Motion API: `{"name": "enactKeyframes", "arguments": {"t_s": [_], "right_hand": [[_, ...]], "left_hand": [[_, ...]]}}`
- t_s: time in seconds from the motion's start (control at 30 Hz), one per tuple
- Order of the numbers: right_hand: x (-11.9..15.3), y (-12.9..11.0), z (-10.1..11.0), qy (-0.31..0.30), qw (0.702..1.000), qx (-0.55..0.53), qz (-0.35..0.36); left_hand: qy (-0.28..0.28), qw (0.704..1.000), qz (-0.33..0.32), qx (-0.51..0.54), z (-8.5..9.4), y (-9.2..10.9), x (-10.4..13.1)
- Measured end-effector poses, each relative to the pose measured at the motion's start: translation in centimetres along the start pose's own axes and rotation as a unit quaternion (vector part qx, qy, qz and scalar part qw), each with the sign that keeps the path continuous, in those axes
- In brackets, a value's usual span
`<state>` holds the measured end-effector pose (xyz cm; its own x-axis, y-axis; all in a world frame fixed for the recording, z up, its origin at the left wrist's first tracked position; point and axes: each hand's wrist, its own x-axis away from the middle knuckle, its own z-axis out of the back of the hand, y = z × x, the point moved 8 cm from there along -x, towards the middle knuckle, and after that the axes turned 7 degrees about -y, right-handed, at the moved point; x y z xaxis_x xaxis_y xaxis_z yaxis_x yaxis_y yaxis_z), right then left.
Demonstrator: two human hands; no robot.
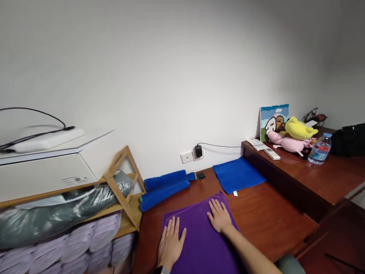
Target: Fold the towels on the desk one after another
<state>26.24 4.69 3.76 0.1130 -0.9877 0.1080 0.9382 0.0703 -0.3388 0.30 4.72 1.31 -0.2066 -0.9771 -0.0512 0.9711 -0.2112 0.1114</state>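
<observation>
A purple towel [200, 242] lies spread on the brown wooden desk, its far edge showing a second layer underneath. My left hand [171, 241], with a watch [161, 272] on the wrist, rests flat near the towel's left edge, fingers stretched out. On the towel's upper right part, my right hand [219, 216] lies flat with its fingers spread. Behind the purple towel, rolled blue towels [166, 191] sit at the back left of the desk. A folded blue towel [238, 174] with a white tag lies at the back right.
To the left stands a wooden shelf [123, 193] with slippers [104, 231], a plastic-wrapped bundle [58, 214] and a white box [35, 175]. A black adapter [198, 151] is plugged into the wall. On the raised right surface are plush toys [290, 142], a remote [272, 154] and a water bottle [320, 150].
</observation>
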Motion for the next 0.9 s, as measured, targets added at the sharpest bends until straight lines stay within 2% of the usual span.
{"name": "enactKeyframes", "arguments": {"t_s": [0.13,0.2,0.27,0.37,0.47,0.57,0.63,0.7,0.83,0.9], "right_hand": [[0.0,4.7,2.1,-0.012,0.998,0.012,-0.060],[0.2,5.5,2.8,-0.021,0.997,0.013,-0.068],[1.0,5.3,3.3,-0.013,0.997,0.014,-0.072],[3.7,2.7,2.9,0.036,0.998,0.004,-0.056],[8.0,-2.4,0.1,0.061,0.997,-0.029,0.025],[12.0,-6.6,-3.2,0.048,0.993,-0.062,0.091],[13.6,-7.0,-4.1,0.036,0.993,-0.063,0.095],[14.3,-5.4,-3.9,0.026,0.996,-0.050,0.069],[14.7,1.3,-1.7,0.017,0.999,-0.010,-0.027],[15.2,4.3,-0.9,0.015,0.998,0.003,-0.068]], "left_hand": [[-0.017,1.000,0.023,-0.008,0.5,-1.2,0.1],[-0.016,0.999,0.036,-0.008,0.9,-1.8,0.1],[-0.005,0.999,0.046,-0.009,1.2,-2.3,0.5],[0.043,0.998,0.042,-0.005,1.5,-1.5,2.9],[0.094,0.996,-0.002,0.005,1.3,2.0,6.9],[0.076,0.996,-0.053,0.015,0.2,5.7,10.4],[0.056,0.997,-0.054,0.019,-0.2,6.1,11.8],[0.051,0.998,-0.035,0.021,-0.2,4.9,12.7],[0.056,0.998,0.011,0.018,0.1,0.4,13.8],[0.053,0.998,0.022,0.014,0.0,-1.0,14.3]]}}
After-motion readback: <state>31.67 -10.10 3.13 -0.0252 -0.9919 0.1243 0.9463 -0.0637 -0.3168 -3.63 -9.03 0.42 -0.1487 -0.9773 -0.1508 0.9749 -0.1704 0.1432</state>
